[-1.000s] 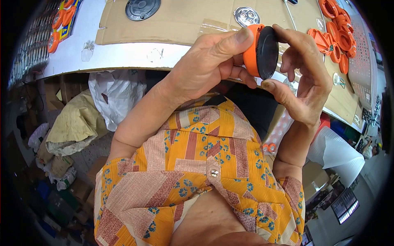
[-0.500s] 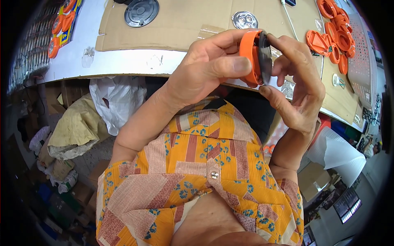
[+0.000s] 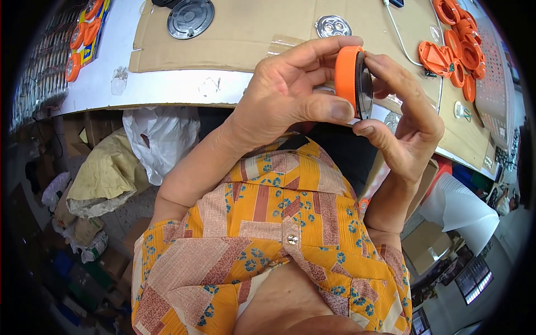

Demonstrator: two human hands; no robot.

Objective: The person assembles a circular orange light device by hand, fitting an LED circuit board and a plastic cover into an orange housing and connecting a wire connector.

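Note:
Above the table's front edge, my left hand (image 3: 285,92) grips an orange round plastic housing (image 3: 346,78) standing on edge, thumb on the near side and fingers on the far side. A black round cover (image 3: 366,89) sits against the housing's right face. My right hand (image 3: 410,120) curves around that cover, with fingertips at its far rim and the thumb by its near rim; whether the thumb touches is hard to tell. The inside of the housing is hidden.
Cardboard (image 3: 245,42) covers much of the white table (image 3: 156,92). On it lie a dark round disc (image 3: 190,18) and a silver round lamp insert (image 3: 333,27). Orange housings (image 3: 466,53) pile up at the right beside a perforated clear basket (image 3: 494,72). A white cable (image 3: 397,33) runs nearby.
The black cover has closed up against the orange housing, where a gap showed between them before. Both parts have shifted slightly right and turned, still between my hands.

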